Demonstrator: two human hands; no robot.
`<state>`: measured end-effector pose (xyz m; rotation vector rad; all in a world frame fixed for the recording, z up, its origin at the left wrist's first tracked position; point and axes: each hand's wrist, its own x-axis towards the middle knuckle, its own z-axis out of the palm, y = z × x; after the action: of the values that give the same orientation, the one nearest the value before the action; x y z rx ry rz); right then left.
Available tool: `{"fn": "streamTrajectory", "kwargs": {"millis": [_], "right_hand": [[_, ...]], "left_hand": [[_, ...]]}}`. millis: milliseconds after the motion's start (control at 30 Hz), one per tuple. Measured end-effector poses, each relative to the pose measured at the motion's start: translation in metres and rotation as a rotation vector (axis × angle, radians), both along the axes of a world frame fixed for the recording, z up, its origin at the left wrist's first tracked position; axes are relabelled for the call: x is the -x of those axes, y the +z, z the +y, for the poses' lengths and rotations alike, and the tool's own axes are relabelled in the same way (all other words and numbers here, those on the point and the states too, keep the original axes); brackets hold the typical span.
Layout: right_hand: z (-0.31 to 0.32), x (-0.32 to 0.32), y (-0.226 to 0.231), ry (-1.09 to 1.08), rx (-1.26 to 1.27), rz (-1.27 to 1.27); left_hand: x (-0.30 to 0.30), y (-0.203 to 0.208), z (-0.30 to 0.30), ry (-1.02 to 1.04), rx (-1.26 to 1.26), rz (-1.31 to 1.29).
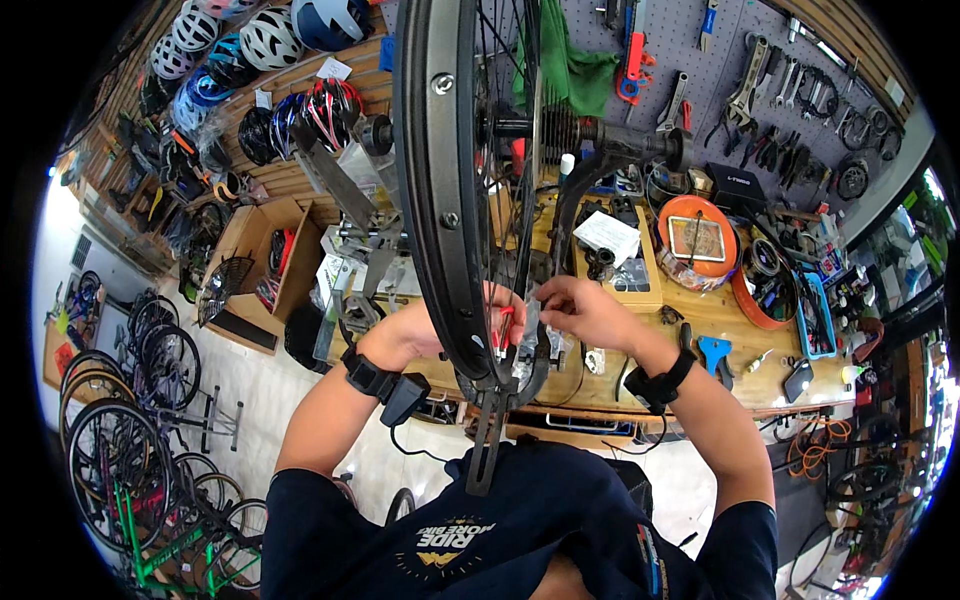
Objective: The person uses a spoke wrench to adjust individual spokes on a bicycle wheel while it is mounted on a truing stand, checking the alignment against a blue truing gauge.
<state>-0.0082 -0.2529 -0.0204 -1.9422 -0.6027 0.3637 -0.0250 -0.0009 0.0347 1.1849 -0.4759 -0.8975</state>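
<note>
Fingers [497, 318] of the left hand [415, 338] are pinching a red tool [503, 330] behind the rim [432, 190], while the right hand [585, 312] is gripping the stand's arm [527, 330]; turning slowly looks wisest. Spokes [497, 120] are crowding both hands, and the desk [700, 330] is lying cluttered close behind.

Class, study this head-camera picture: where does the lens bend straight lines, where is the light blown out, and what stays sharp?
Head view: fisheye bends the wooden workbench edge and the pegboard toward the rim; daylight blows out at the far left and lower right edges; the wheel rim, left hand and right hand are fairly sharp at centre.
</note>
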Motion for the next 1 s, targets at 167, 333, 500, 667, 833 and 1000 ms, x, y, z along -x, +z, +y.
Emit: {"fn": "streamTrajectory", "kwargs": {"millis": [167, 333, 500, 667, 833, 1000], "right_hand": [[0.001, 0.004, 0.016, -0.032, -0.179, 0.132], [0.023, 0.014, 0.044, 0.03, -0.16, 0.325], [0.039, 0.009, 0.034, -0.033, -0.07, 0.295], [0.039, -0.002, 0.03, -0.074, 0.002, 0.305], [0.033, -0.009, 0.016, 0.045, -0.226, 0.457], [0.043, -0.015, 0.022, -0.382, 0.079, -0.165]], "left_hand": [[-0.002, -0.018, -0.012, 0.205, -0.361, -0.222], [-0.002, -0.021, -0.024, 0.419, -0.691, -0.704], [0.001, -0.028, -0.024, 0.5, -0.683, -0.874], [0.009, -0.008, -0.029, 0.398, -0.716, -0.756], [0.005, -0.003, 0.026, 0.329, -0.29, -0.291], [0.007, 0.019, 0.005, 0.498, 0.097, 0.055]]}}
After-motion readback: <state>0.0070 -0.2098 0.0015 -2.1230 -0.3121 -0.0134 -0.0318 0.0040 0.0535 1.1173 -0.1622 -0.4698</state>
